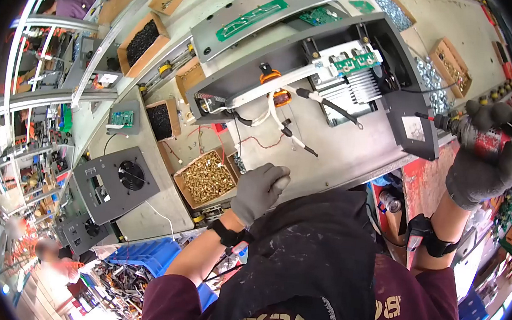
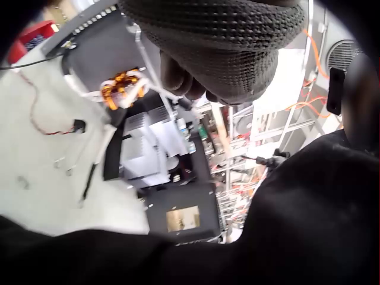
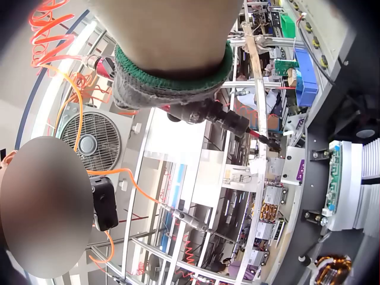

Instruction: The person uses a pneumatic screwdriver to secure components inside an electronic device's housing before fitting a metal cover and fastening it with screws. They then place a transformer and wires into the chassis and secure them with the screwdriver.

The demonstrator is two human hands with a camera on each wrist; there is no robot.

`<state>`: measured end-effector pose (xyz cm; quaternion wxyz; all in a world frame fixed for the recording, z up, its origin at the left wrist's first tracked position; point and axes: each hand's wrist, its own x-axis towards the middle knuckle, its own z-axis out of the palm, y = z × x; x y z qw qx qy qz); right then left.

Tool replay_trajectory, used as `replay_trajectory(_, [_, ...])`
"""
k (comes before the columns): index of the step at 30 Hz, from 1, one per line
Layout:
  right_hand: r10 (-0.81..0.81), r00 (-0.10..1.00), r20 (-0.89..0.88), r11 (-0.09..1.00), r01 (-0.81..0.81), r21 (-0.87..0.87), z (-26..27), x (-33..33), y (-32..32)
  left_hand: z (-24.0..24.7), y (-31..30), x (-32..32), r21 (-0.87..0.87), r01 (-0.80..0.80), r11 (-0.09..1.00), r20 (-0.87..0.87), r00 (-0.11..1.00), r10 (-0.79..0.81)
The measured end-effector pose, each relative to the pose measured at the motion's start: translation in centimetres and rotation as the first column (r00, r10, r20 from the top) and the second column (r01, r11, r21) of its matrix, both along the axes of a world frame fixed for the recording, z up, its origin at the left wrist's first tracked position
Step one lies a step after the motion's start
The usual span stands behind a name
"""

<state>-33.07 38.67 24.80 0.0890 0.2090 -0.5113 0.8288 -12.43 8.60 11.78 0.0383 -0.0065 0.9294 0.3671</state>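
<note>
In the head view my right hand (image 1: 483, 171), in a dark grey glove, grips a red air screwdriver (image 1: 480, 143) beyond the right end of an open dark metal case (image 1: 414, 122). The driver's black chuck (image 3: 237, 123) and red bit show in the right wrist view, pointing toward the case. My left hand (image 1: 259, 192), also gloved, is held before my chest at the bench's near edge, fingers curled; its palm is hidden. Inside the case sit a finned heatsink (image 1: 359, 90), a green circuit board (image 1: 357, 62) and an orange-wrapped coil (image 1: 281, 97). Loose cables (image 1: 333, 109) hang over the near side.
A box of brass-coloured fasteners (image 1: 209, 177) stands left of my left hand. Boxes of black screws (image 1: 141, 46) lie farther left, near a panel with a fan (image 1: 131, 175). Silver fasteners (image 1: 427, 83) lie behind the case's right end. An orange coiled hose (image 3: 47, 35) hangs near the driver.
</note>
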Motion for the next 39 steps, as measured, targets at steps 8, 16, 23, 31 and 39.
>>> replay_trajectory(8, [-0.258,0.963,0.083,0.96,0.246,0.135,-0.9,5.8,1.7,-7.3,6.5,-1.9,-0.104,0.5,0.86,-0.049,0.861,-0.507])
replay_trajectory(16, [-0.253,0.96,0.119,0.966,0.244,0.089,0.3,10.0,-0.4,-9.5,8.4,-4.1,-0.049,0.503,0.863,0.129,0.86,-0.494])
replay_trajectory(23, [-0.186,0.965,0.183,0.982,0.181,0.044,0.4,10.8,-5.1,-0.2,7.1,-5.8,0.852,-0.504,0.142,0.52,0.784,-0.339])
replay_trajectory(31, [-0.02,0.988,0.152,1.0,0.019,0.006,0.4,10.2,-7.3,4.4,6.8,-5.7,0.829,-0.556,0.056,0.537,0.765,-0.357])
replay_trajectory(39, [0.048,0.985,0.164,0.999,-0.048,0.0,0.5,9.7,-7.4,5.5,6.9,-6.5,0.775,-0.592,0.219,0.63,0.703,-0.329])
